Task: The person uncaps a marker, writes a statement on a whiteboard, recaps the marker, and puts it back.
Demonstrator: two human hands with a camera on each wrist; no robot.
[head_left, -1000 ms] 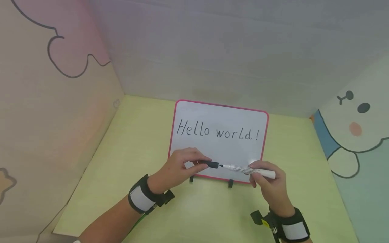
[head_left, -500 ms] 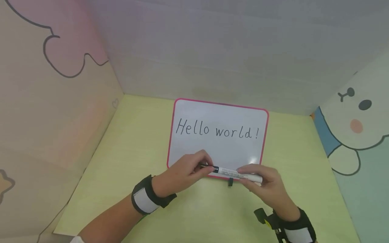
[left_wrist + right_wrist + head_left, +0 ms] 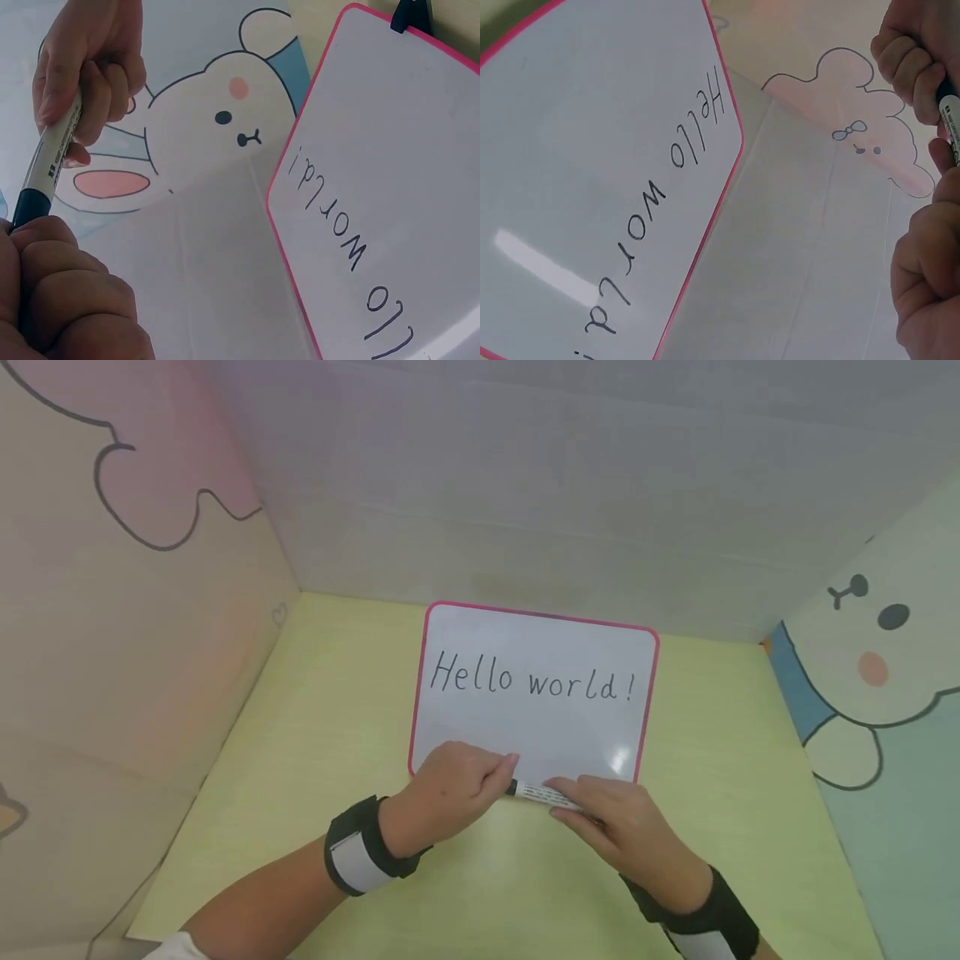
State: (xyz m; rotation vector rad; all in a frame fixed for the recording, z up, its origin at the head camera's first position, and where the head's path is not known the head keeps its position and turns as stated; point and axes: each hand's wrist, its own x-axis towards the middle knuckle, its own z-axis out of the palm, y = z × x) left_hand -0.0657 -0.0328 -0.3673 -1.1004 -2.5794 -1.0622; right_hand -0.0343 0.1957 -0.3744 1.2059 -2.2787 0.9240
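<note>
A white marker (image 3: 547,795) with a dark cap spans the gap between both hands, in front of the whiteboard's lower edge. My left hand (image 3: 453,789) grips the capped end, its fingers curled so that most of the cap (image 3: 31,206) is hidden. The barrel's other end is held by my right hand (image 3: 611,818), thumb and fingers pinching it. In the left wrist view the marker barrel (image 3: 54,154) runs straight into the cap. Behind the hands stands a pink-edged whiteboard (image 3: 525,727) with "Hello world!" written on it in black.
The board stands on a pale yellow table (image 3: 330,693). A grey back wall (image 3: 525,485) rises behind it. Painted side walls flank the table, with a cartoon animal (image 3: 870,643) on the right one. A black clip foot (image 3: 411,15) shows at the board's edge.
The marker's tip, apart from the cap a second ago, has gone into it. Both hands have drawn closer together and slightly lower, and the left fingers have curled tighter over the cap.
</note>
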